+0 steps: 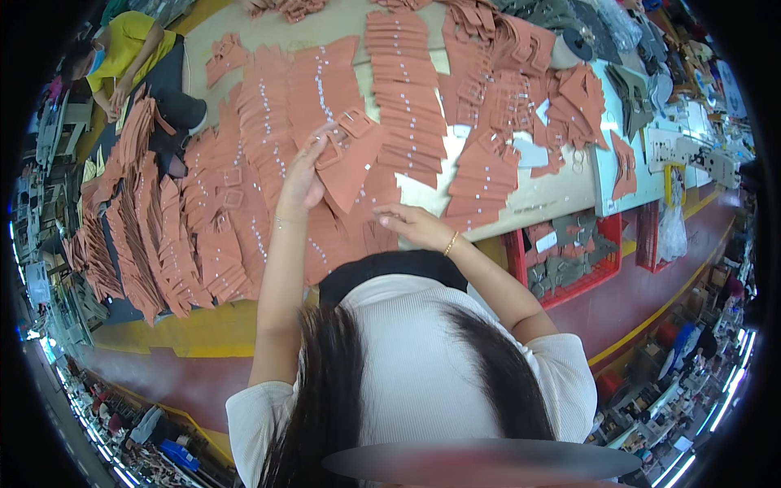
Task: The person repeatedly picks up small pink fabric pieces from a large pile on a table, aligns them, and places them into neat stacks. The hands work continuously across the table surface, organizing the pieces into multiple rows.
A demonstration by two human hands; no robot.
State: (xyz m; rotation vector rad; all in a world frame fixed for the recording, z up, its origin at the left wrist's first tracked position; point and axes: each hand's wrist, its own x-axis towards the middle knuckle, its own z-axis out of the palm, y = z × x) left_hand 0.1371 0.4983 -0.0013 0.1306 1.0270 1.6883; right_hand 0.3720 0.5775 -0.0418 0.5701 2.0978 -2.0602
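My left hand (306, 174) is closed on the edge of a terracotta fabric piece (351, 167) that flares toward its lower end. A fabric-covered buckle (355, 122) sits at its top, and a small white tag is on it. The piece is held above rows of similar pieces (267, 122) spread over the table. To the right of it, my right hand (412, 226) is over the table's near edge, fingers stretched to the left and holding nothing. Beside that hand lies an overlapping column of tagged pieces (404, 89).
A person in a yellow top (134, 45) works at the far left, near thick stacks of pieces (134, 236). Red crates (561, 294) stand below the table's right side. A sewing machine (691, 154) is on the pale blue table (606, 183) at right.
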